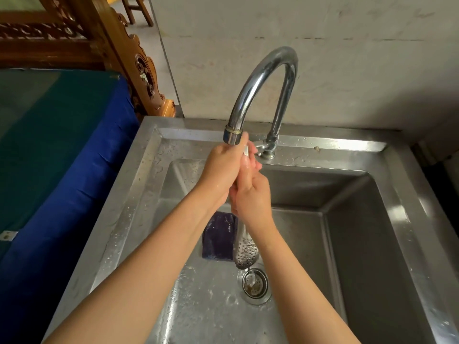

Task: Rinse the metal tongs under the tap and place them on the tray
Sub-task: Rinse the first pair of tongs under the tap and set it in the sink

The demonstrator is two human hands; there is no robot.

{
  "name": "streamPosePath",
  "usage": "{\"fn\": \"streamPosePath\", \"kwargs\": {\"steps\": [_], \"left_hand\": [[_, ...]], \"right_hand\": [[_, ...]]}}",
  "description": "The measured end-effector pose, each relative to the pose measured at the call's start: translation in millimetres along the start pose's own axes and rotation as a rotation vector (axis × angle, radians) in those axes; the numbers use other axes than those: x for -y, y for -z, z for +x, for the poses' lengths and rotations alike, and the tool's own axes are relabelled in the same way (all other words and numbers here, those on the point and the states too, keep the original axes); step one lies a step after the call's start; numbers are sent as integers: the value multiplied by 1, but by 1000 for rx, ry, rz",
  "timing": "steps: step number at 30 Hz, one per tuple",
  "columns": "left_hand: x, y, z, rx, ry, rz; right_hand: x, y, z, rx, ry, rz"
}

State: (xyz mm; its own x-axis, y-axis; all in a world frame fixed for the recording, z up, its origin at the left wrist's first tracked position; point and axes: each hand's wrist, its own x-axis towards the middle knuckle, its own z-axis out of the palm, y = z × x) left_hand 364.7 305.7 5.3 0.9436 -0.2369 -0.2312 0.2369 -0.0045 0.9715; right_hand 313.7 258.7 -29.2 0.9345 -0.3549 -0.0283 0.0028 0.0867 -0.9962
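Right under the tap (263,78) mouth, the left hand (223,167) and the right hand (250,197) sit close together, both curled round the handle of the tongs (246,252), whose perforated end hangs further below the tap, just over the drain (255,285) and beside a dark blue cloth (218,234) in the sink (397,184).
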Motion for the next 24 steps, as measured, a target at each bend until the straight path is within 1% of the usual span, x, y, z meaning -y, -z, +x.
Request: {"fn": "streamPosePath", "kwargs": {"steps": [1, 3, 6, 9, 12, 14, 15, 17, 19, 20, 22, 24], "left_hand": [[-3, -3, 1, -35, -19, -1], [-8, -8, 2, -70, -133, 64], [-8, -10, 0, -80, -236, 104], [3, -11, -2, -104, -248, 72], [9, -10, 2, -159, -257, 65], [8, -7, 10, -184, -233, 17], [8, -5, 14, -173, -229, 1], [13, -3, 15, -132, -224, -11], [21, -1, 11, -80, -189, -110], [26, 1, 8, -41, -136, -198], [33, 6, 3, 36, 30, -341], [37, 12, 2, 93, 161, -327]], "right_hand": [[1, -1, 0, 22, -8, 20], [3, -1, -1, 71, -7, 71], [3, 3, -3, 127, -12, 31], [-4, 8, -6, 122, -53, -28], [-12, 14, -12, 225, -23, -70], [-19, 15, -21, 273, -48, -82], [-23, 15, -24, 266, -75, -84], [-28, 13, -24, 190, -99, -122], [-29, 12, -19, 117, -73, -198], [-29, 12, -15, 99, -59, -226], [-33, 15, -12, 83, -45, -291], [-41, 17, -16, 87, -55, -342]]}}
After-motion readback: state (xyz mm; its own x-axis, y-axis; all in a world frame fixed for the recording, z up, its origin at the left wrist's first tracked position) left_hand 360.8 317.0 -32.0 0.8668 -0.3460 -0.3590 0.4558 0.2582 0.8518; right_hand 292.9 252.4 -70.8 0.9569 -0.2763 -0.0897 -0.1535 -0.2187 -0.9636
